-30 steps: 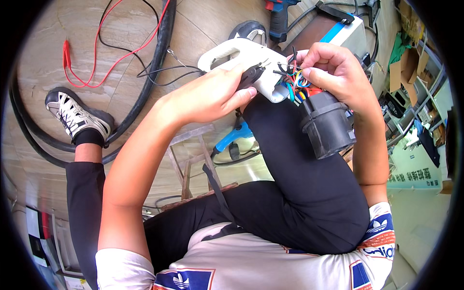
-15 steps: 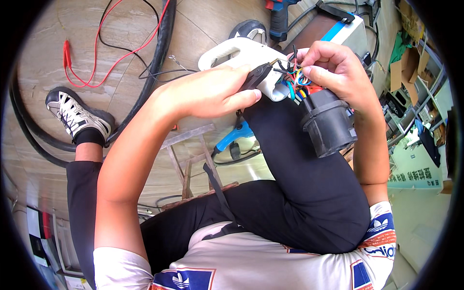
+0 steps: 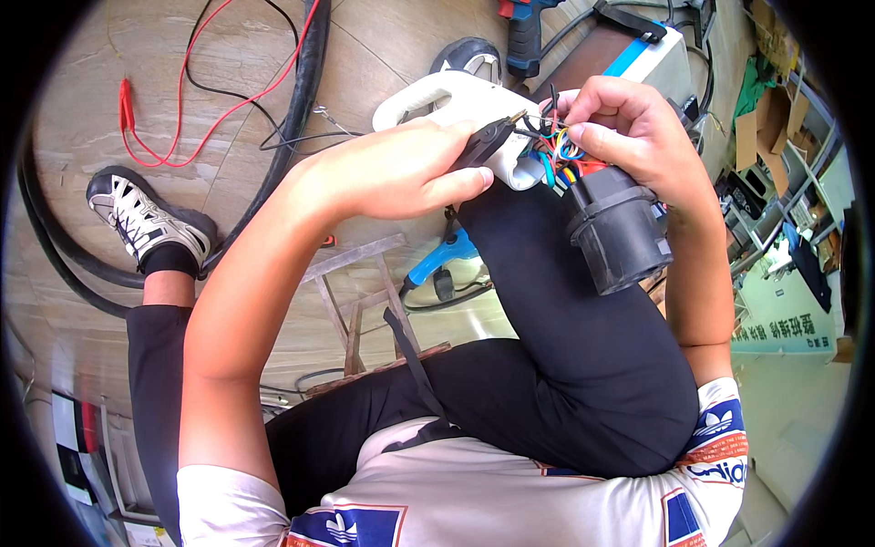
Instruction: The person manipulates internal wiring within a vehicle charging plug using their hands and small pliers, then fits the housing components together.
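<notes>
My left hand [image 3: 401, 171] is closed round black pliers [image 3: 492, 141], their narrow tip at a thin wire. My right hand [image 3: 629, 132] pinches that thin wire [image 3: 550, 120] between thumb and fingers. Below the right hand, a bundle of coloured wires [image 3: 563, 150] comes out of a black round connector head [image 3: 620, 232]. That head rests by my raised knee. The white looped handle shell [image 3: 428, 96] of what looks like a charging gun lies beyond the left hand, its open end towards the wires. The exact contact between pliers and wire is too small to make out.
A blue-black power drill [image 3: 525, 41] stands beyond my shoe. A brown case [image 3: 592, 68] lies at the far right. A blue tool [image 3: 442, 260] and a wooden stool [image 3: 351, 301] are below my arms. Thick black cable [image 3: 305, 91] and red test leads [image 3: 126, 105] lie left.
Both hands keep nearly the same pose and hold. The pliers' tip and the black connector head have shifted only very slightly.
</notes>
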{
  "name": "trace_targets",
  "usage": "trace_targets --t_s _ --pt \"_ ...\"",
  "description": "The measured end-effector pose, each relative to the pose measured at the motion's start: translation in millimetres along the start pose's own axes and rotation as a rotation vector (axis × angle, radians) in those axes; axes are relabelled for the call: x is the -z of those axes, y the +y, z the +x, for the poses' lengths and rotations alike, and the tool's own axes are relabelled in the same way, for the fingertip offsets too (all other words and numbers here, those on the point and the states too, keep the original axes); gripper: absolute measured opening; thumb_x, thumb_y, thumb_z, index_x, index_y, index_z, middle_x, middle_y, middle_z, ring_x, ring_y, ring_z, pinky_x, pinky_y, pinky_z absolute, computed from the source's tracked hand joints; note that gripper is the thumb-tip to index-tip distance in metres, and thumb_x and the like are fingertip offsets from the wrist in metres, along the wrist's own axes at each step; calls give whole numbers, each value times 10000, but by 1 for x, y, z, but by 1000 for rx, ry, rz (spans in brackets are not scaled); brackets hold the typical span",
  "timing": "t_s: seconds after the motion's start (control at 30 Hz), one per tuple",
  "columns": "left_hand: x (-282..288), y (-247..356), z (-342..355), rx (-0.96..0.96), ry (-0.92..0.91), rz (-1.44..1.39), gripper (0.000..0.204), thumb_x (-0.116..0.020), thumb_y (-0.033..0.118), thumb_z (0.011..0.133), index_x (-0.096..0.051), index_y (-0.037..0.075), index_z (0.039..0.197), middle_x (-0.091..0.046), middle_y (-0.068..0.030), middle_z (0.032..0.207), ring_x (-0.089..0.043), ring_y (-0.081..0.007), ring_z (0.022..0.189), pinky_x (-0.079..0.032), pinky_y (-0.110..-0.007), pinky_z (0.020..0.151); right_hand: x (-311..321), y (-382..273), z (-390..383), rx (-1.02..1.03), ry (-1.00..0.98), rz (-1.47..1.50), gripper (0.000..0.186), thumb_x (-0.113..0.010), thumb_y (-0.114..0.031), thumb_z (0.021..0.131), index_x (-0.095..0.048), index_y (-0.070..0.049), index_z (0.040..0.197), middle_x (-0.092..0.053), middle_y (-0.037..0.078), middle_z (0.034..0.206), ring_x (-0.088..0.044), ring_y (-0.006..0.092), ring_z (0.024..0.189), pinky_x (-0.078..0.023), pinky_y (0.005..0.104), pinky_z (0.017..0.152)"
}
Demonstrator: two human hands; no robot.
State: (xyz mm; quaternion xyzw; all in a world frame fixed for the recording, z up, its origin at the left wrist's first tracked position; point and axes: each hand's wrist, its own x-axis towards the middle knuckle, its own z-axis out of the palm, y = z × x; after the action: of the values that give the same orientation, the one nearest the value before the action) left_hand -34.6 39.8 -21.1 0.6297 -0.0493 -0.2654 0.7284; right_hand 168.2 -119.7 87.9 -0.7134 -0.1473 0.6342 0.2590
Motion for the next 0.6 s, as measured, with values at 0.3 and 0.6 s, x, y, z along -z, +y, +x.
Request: trace_targets --t_s 0.3,0.6 --pt "7 -21 -10 -51 232 198 607 -762 410 828 -584 -31 1205 -686 -230 1011 -673 -396 965 -534 -453 838 0 -10 10 -66 -145 40 553 -796 -231 813 -567 -5 1262 -614 92 1213 -577 176 1118 -476 336 969" --pt "102 -37 -76 209 1022 226 374 -737 310 874 -691 10 1092 -729 -148 912 -696 -223 836 -557 -345 763 -3 -2 10 -59 -117 173 714 -812 -202 758 -498 -23 1374 -580 107 1280 -554 189 1127 -454 337 982"
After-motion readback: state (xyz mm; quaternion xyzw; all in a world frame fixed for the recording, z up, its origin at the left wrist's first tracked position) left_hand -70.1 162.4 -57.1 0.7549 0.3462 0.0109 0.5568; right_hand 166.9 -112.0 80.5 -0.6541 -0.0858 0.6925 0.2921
